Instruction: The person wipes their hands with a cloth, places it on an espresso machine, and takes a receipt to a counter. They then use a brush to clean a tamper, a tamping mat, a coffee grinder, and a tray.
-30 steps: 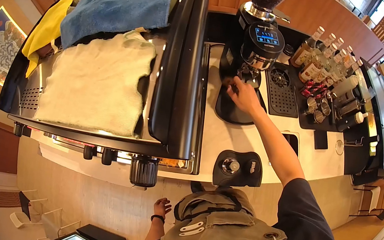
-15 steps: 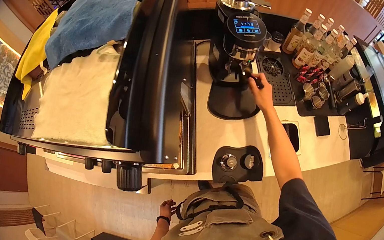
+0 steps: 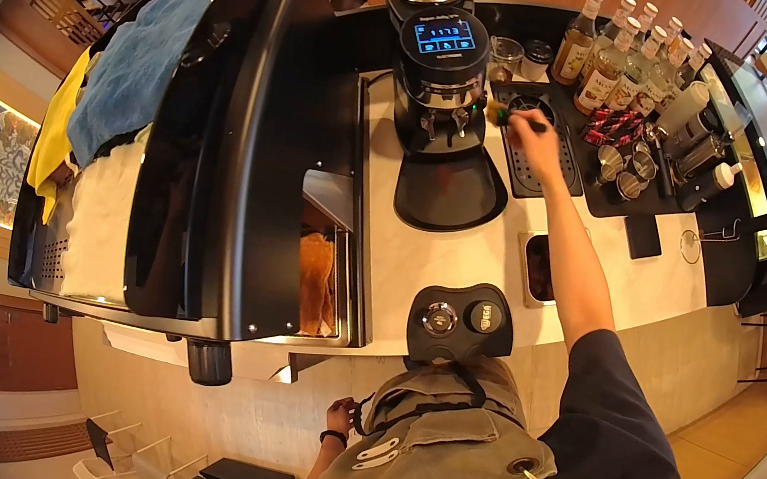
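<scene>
My right hand [image 3: 534,143] is closed around the dark handle of a small brush [image 3: 498,114]. Its light bristles point left, beside the spout side of a black coffee grinder [image 3: 442,57] with a lit blue display. Below the grinder's fork lies its black tray [image 3: 452,195]. Down by the apron [image 3: 439,452], my left hand [image 3: 340,415] hangs with loosely bent fingers apart and nothing visible in it; part of it is hard to make out. A dark band circles that wrist.
On the left stands a large espresso machine [image 3: 237,144] with cloths on top. Syrup bottles [image 3: 601,78], metal cups [image 3: 633,175] and a drip tray [image 3: 560,152] stand to the right. A black tamping mat [image 3: 457,348] lies at the counter's front edge. People are in the far background.
My right hand has moved up and away from the grinder's fork with the brush, to the grinder's right side. The view has shifted; my left hand stays low.
</scene>
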Demonstrator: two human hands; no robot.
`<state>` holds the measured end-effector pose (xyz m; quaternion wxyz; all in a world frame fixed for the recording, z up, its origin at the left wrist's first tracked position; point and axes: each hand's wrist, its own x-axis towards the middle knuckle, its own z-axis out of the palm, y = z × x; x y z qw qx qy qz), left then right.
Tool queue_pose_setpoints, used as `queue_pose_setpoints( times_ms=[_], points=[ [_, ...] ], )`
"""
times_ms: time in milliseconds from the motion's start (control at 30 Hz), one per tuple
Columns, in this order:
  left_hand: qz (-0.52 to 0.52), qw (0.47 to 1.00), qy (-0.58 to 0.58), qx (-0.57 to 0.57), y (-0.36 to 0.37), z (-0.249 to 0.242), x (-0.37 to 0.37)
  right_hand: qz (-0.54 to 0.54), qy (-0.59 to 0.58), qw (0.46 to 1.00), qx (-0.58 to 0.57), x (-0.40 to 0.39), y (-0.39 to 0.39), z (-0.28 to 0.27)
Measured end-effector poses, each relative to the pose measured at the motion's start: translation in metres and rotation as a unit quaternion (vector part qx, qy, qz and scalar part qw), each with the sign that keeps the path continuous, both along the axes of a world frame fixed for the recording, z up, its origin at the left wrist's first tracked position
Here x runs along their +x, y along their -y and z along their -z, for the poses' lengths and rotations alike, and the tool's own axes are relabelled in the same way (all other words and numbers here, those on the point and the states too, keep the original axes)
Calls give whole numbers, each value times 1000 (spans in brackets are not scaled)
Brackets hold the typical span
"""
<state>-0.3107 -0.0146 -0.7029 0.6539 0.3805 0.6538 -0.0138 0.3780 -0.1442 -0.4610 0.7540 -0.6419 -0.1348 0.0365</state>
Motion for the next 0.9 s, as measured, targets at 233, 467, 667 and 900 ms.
queue_pose_setpoints(
  times_ms=[233, 467, 667, 900],
  points=[
    [-23, 999, 9, 22, 20, -13, 24, -44, -27, 999, -18, 25, 9, 9],
    [-16, 999, 21, 27, 48, -17, 38, -54, 42, 991, -117, -16, 2, 17],
    [-22, 1000, -10, 16, 77, -12, 37, -182, 232, 924, -244, -48, 13, 28],
    [-41, 999, -22, 13, 100, -21, 39, -210, 370, 866, -263, -54, -21, 48]
  ],
)
